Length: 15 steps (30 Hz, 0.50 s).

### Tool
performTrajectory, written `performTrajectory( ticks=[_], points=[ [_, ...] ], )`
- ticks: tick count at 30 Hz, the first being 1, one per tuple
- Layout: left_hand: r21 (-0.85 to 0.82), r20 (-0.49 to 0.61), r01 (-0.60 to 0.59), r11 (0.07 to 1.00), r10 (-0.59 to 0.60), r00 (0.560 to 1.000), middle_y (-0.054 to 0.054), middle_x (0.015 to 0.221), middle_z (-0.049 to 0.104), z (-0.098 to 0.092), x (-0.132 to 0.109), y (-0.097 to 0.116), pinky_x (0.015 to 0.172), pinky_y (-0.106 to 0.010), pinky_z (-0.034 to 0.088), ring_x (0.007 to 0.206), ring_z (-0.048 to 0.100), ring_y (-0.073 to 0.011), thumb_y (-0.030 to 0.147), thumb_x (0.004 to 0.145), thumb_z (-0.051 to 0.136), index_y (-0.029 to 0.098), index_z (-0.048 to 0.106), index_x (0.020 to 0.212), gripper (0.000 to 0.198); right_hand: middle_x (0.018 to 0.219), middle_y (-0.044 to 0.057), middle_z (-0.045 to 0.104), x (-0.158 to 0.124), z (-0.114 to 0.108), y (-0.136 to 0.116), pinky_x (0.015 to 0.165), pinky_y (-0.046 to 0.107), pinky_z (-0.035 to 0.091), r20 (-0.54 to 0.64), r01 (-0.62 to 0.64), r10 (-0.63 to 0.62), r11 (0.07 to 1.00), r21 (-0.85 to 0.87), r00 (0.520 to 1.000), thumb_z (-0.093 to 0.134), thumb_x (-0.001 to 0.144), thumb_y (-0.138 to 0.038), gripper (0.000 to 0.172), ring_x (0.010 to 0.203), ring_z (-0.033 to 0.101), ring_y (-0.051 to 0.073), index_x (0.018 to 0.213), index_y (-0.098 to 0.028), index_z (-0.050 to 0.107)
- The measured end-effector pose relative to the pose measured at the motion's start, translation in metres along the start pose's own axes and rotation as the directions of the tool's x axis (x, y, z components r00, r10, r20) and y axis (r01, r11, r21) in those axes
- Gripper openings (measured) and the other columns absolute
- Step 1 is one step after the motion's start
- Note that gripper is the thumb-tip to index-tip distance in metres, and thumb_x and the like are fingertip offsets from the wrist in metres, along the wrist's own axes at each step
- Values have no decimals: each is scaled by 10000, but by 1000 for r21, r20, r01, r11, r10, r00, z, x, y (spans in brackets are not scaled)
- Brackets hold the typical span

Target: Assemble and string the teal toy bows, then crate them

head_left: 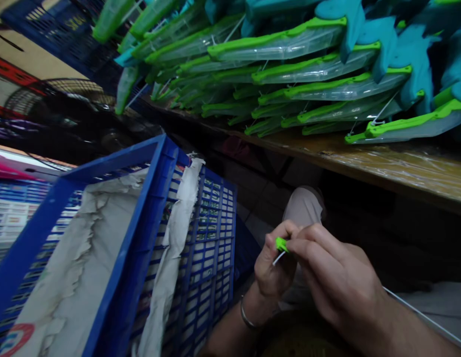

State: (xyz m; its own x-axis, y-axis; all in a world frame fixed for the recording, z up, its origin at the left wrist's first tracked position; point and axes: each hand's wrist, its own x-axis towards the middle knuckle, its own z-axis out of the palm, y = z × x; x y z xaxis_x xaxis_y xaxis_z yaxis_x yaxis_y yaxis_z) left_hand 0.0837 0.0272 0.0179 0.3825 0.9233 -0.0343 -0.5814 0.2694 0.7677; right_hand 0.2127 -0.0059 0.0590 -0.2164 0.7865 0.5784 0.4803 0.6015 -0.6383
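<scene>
A small bright green plastic piece (pixel 281 244) is pinched between my two hands above my lap. A short white cord (pixel 278 258) comes out below it. My left hand (pixel 274 260), with a metal bangle at the wrist, grips the piece from the left. The closed fingers of my right hand (pixel 329 265) press on its right side. Most of the piece is hidden by the fingers. Another length of white cord (pixel 424 312) runs behind my right wrist to the lower right.
A blue crate (pixel 130 248) lined with torn paper stands at the left. Many green, clear and teal plastic parts (pixel 301 44) are piled on a wooden table (pixel 409 168) at the top. A fan (pixel 63 119) is at the upper left.
</scene>
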Motion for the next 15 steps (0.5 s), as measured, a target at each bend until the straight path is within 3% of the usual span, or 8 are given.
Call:
performTrajectory(
  ticks=[4,8,15],
  points=[
    [-62,-88,129,990,-134,987,7,724,473,8,3,11,794,-265,429,744,458,-152,623,856,756,166,629,768,483,960,98,631,-2,5,14,596,241,529,-85,104,-114,988,-113,990,456,1014,-20,292,773,618,158,1288,-52,552],
    [-146,-158,221,964,-243,957,2,766,563,9,0,8,813,-282,485,716,509,-142,578,787,849,167,690,839,445,933,108,653,-4,11,26,620,246,535,-97,174,-203,954,-243,974,472,1052,-58,154,794,645,169,1162,-57,579],
    [-170,-290,199,965,-242,926,16,741,576,10,-1,-5,860,-319,545,719,557,-141,578,699,914,171,658,767,485,802,25,581,-7,16,36,532,259,436,-58,102,-131,926,-363,990,426,1094,-119,168,635,539,131,1051,-123,588]
  ],
)
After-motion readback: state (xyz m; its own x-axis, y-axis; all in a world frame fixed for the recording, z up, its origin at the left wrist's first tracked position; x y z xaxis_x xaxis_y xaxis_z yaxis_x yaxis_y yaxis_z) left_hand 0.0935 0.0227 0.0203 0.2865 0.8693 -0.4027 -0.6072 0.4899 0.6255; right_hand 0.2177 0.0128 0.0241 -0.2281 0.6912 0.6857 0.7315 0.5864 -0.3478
